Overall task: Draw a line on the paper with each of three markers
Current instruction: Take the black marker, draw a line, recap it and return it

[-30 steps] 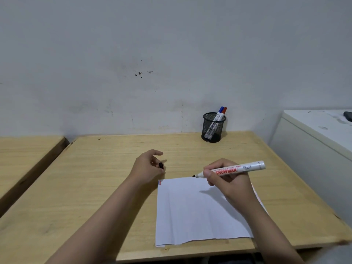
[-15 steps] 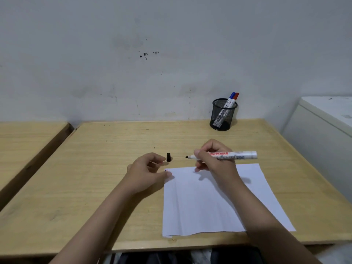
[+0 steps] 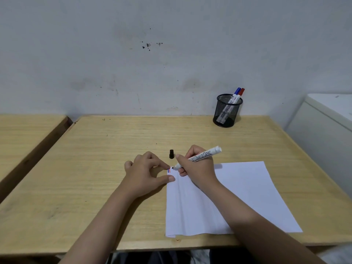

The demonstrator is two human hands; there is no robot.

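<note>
A white sheet of paper (image 3: 238,197) lies on the wooden desk (image 3: 95,168). Its top left corner carries a short blue line and a short red line (image 3: 168,170). My right hand (image 3: 198,166) grips an uncapped black marker (image 3: 202,156), and the tip touches the paper just right of those lines. My left hand (image 3: 146,172) presses the paper's left edge with thumb and fingertips. The marker's black cap (image 3: 171,154) stands on the desk just behind the hands. A blue marker (image 3: 235,95) and a red marker (image 3: 240,93) stand in a black mesh cup (image 3: 226,111).
The mesh cup sits at the desk's back right, near the wall. A second wooden desk (image 3: 22,134) adjoins on the left across a narrow gap. A white cabinet (image 3: 327,119) stands to the right of the desk.
My right hand lowered the marker's tip from above the desk onto the paper's top left corner. My left hand let go of the cap, left it standing, and settled on the paper's edge.
</note>
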